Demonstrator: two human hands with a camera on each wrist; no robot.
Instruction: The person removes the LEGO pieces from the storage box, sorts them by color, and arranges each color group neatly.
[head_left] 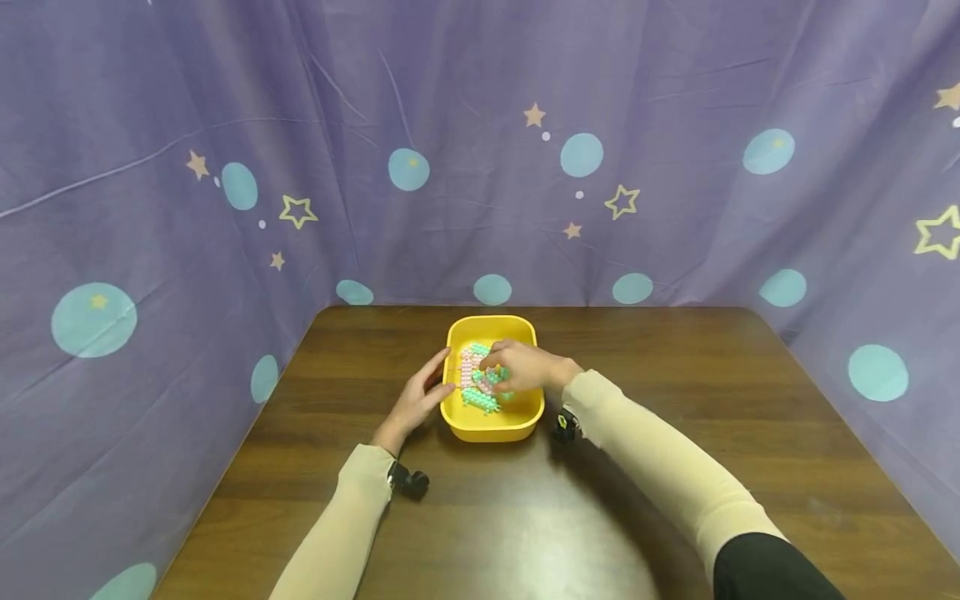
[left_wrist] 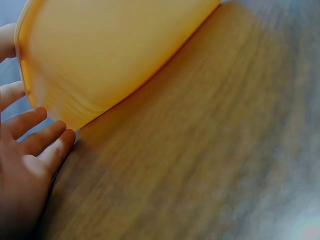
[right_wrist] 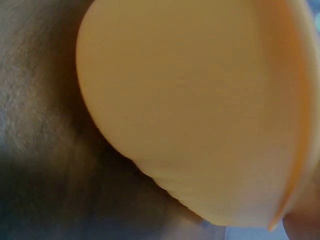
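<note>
Pieces (head_left: 480,401), pink and green, are lying inside the yellow bin (head_left: 491,435) beneath the right hand (head_left: 521,367), whose grip I cannot tell. The left hand (head_left: 412,404) is resting fingers-apart against the bin's side without clamping, so any sideways shove could be sending it skidding.

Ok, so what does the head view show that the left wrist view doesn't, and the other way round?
Only the head view shows the right hand reaching into the yellow bin, the pink and green pieces inside, and the curtain's printed stars.

Only the left wrist view shows the fine ridges low on the bin's outer wall, close up.

Both show the left hand beside the bin, the bin itself and the wooden table.
</note>
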